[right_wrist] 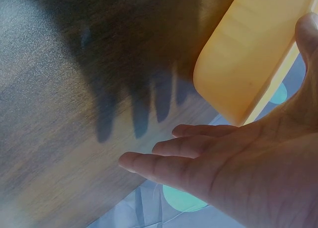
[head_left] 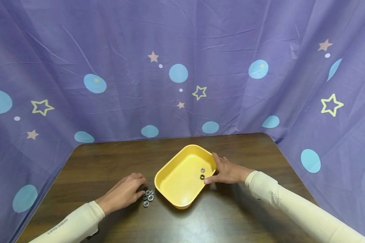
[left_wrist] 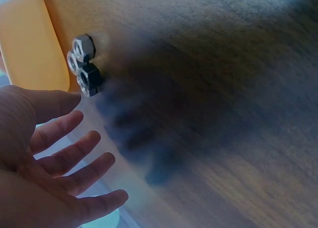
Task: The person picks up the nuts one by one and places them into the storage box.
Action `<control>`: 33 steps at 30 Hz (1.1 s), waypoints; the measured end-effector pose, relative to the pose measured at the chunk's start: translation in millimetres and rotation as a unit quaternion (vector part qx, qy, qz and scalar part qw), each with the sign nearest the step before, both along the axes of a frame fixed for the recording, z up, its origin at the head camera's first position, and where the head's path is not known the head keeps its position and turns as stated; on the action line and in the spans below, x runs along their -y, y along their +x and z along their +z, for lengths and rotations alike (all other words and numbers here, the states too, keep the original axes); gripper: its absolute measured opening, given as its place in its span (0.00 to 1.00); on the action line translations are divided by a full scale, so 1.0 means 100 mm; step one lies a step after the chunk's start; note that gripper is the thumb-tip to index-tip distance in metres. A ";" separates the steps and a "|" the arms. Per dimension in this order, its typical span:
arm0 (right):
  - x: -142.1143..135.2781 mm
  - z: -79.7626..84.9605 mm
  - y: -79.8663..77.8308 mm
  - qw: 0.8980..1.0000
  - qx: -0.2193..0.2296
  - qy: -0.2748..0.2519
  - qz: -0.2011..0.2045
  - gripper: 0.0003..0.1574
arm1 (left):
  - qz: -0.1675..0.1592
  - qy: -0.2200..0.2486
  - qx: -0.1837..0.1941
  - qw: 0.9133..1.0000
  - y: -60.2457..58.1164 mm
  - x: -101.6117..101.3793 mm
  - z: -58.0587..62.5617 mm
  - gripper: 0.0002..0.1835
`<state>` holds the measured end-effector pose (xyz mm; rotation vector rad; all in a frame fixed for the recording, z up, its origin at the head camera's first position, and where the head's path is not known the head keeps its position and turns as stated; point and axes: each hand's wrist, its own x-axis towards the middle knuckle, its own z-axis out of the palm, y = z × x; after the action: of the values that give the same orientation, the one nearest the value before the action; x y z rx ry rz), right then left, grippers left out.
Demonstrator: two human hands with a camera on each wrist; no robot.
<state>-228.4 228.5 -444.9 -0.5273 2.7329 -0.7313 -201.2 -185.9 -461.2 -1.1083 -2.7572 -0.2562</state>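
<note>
A yellow plastic tray (head_left: 177, 179) sits turned at an angle on the brown table, with a silver nut (head_left: 202, 170) and a darker nut (head_left: 202, 177) inside near its right end. My right hand (head_left: 228, 170) holds that end's corner between thumb and index finger; its other fingers (right_wrist: 189, 147) stretch out clear of the tray in the right wrist view. Left of the tray, several metal hex nuts (head_left: 150, 197) lie in a small cluster. Beside them hovers my left hand (head_left: 126, 191), thumb near the nuts, fingers spread and loosely bent, holding nothing.
The brown wooden table (head_left: 103, 158) has rounded far corners. Behind and beside it hangs a purple curtain (head_left: 124, 40) with stars and blue dots. Hand shadows fall across the wood in both wrist views.
</note>
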 end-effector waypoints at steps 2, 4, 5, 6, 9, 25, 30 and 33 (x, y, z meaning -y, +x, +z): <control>0.00 0.00 0.00 1.000 -0.002 -0.004 0.004 0.76 | -0.002 0.000 0.003 1.000 -0.01 0.00 -0.02 0.12; 0.00 0.01 0.00 1.000 -0.003 -0.006 0.006 0.76 | -0.004 0.000 0.004 1.000 -0.01 0.00 -0.03 0.12; 0.00 0.01 0.00 1.000 -0.003 -0.006 0.007 0.76 | -0.005 0.000 0.005 1.000 -0.01 0.00 -0.03 0.12; 0.00 0.01 0.00 1.000 -0.003 -0.006 0.007 0.76 | -0.007 0.000 0.006 1.000 -0.01 0.00 -0.03 0.12; 0.00 0.00 -0.01 1.000 -0.007 -0.007 0.009 0.75 | -0.015 0.000 0.006 1.000 -0.01 0.00 -0.05 0.12; 0.00 -0.03 0.00 1.000 0.010 0.003 -0.004 0.77 | -0.049 0.000 0.005 0.999 0.00 0.00 -0.08 0.18; -0.01 -0.01 -0.01 1.000 0.014 0.006 -0.006 0.78 | -0.059 0.006 -0.016 0.998 -0.03 0.00 -0.11 0.18; -0.01 -0.01 -0.02 1.000 0.006 0.000 0.005 0.76 | -0.060 0.006 -0.021 0.998 -0.04 -0.01 -0.11 0.18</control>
<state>-230.0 229.6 -446.1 -0.5348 2.7177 -0.7307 -205.6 -184.9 -472.3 -1.2642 -2.6526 -0.2600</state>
